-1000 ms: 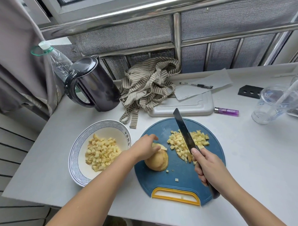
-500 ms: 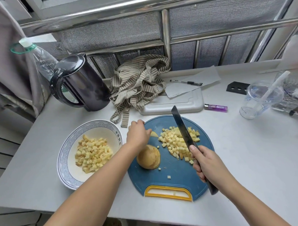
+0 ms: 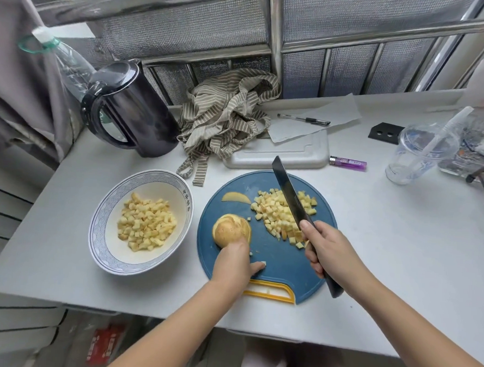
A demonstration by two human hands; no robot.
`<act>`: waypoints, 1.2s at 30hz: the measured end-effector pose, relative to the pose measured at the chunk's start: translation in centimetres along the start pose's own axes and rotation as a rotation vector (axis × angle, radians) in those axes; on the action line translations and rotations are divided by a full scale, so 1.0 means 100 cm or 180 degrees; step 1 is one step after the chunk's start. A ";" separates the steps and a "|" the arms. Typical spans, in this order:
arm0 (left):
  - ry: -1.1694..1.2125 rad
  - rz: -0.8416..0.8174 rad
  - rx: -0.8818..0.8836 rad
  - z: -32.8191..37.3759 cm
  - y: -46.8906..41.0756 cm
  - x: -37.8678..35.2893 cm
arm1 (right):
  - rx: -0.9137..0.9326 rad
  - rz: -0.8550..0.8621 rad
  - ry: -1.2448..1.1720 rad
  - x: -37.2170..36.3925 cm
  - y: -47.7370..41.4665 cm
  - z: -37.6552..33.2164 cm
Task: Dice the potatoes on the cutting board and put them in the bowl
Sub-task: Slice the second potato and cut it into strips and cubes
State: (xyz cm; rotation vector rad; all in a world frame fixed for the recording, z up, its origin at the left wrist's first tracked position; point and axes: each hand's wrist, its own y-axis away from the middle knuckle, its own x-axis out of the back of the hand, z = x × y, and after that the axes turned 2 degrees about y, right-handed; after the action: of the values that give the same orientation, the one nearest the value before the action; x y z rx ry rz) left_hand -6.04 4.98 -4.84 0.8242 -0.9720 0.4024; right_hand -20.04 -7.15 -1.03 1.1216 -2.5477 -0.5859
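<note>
While diced pile [image 3: 282, 217] sits aboard, potato half [image 3: 229, 230] uncut.

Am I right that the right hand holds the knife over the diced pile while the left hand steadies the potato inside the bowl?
Not quite: in the head view the left hand steadies the potato on the blue cutting board, not in the bowl. The rest stands.
</note>
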 end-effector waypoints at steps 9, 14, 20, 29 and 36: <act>0.1160 0.0728 -0.0249 0.044 -0.021 -0.016 | -0.0067 -0.0005 -0.0096 0.012 0.011 0.012; 0.0274 0.1083 -0.0188 0.034 -0.047 0.018 | 0.0061 -0.0009 0.0004 0.019 0.013 0.011; -0.0859 0.0574 0.0315 0.019 -0.079 0.032 | 0.0087 -0.0058 -0.0032 0.017 0.014 0.009; -0.0002 0.0517 0.0100 0.005 -0.063 0.042 | 0.0089 -0.0056 -0.0012 0.011 0.011 0.004; -0.0357 0.0392 -0.0033 -0.019 -0.044 0.014 | 0.0066 -0.0119 0.0148 -0.001 0.008 0.004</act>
State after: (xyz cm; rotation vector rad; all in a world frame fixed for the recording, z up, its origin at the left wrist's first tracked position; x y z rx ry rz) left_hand -1.42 3.61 -6.08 0.7862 -1.1320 0.4604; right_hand -20.65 -6.47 -0.95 1.1783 -2.5041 -0.5373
